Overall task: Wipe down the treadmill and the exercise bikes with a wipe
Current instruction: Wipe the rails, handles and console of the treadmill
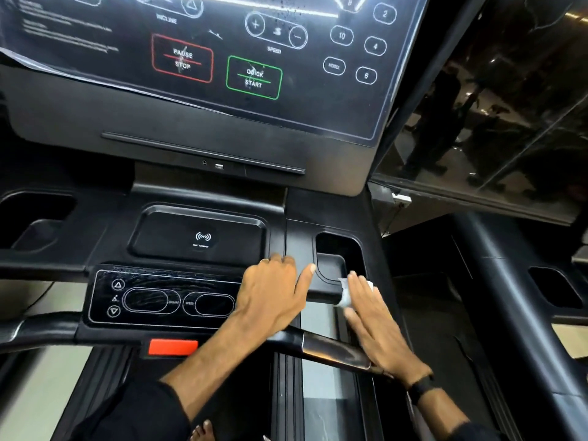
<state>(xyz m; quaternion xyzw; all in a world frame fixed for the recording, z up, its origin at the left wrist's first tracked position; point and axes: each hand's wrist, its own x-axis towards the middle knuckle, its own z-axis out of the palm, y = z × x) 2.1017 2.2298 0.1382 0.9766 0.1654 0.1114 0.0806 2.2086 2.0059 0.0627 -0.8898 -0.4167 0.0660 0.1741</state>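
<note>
Treadmill [203, 198] console fills the view: matte black moulded plastic, rounded edges, dark recesses. Upper display panel [222, 58] is glossy, tilted, covered by a clear film with a wrinkled, lifting left edge; white outline buttons, a red-bordered PAUSE/STOP box [182, 58], a green-bordered QUICK START box [254, 78]. Fine droplets or specks show near the top centre.

Below it, a shallow rectangular tray with a wireless-charge symbol [203, 237], smooth and rounded at the corners. Nearer, a glossy lower control panel [159, 297] with oval outlines and triangle arrows; its surface looks streaked. A red rectangular tab [173, 346] sits under its front edge.

Left hand [273, 294]: palm down, fingers relaxed and lightly bent, resting on the console at the right end of the lower control panel; a ring on one finger.

Right hand [375, 319]: flat, fingers straight and together, pressing a wipe [345, 294] onto the console ledge just below the right cup-holder recess [340, 253]. The wipe is white, thin, crumpled, mostly hidden under the fingers; only its left edge shows. A dark band sits on the right wrist.

A smooth, shiny black handlebar [334, 348] runs beneath both forearms. Grey belt deck [318, 393] below. Dark reflective glass [493, 122] to the right.
</note>
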